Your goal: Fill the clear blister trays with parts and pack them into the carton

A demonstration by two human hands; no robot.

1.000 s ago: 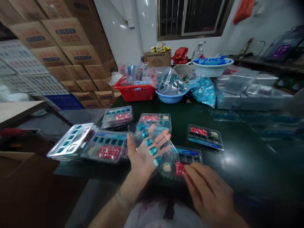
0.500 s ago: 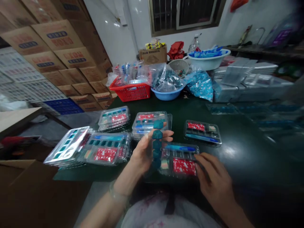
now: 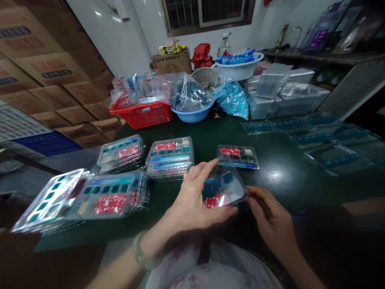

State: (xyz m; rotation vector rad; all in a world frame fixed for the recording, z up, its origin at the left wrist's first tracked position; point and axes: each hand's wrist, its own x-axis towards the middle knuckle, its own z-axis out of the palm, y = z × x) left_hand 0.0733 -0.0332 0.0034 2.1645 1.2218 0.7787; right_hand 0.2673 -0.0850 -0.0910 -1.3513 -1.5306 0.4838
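In front of me is a clear plastic case [image 3: 239, 190] with teal squares across it and a red patterned piece [image 3: 215, 201] inside. My left hand [image 3: 195, 196] spans its left part, fingers at the far edge and thumb along the near edge. At the right corner, my right hand [image 3: 272, 220] pinches the case between thumb and fingertips. The left hand covers much of the contents. Just beyond lies another clear tray [image 3: 251, 154] holding a red patterned piece, a small pale block and a blue pen [image 3: 240, 164].
Stacks of filled cases [image 3: 108, 196] stand on the left, with another stack [image 3: 170, 154] nearer the middle. Clear lids [image 3: 331, 148] with teal strips lie at right. A red basket [image 3: 147, 116], a blue basin [image 3: 194, 115] and stacked clear plastic [image 3: 270, 106] line the back.
The clear lid with teal squares, upright in my left hand before, now lies over the tray. My left hand has turned palm down onto it. The view has swung right.
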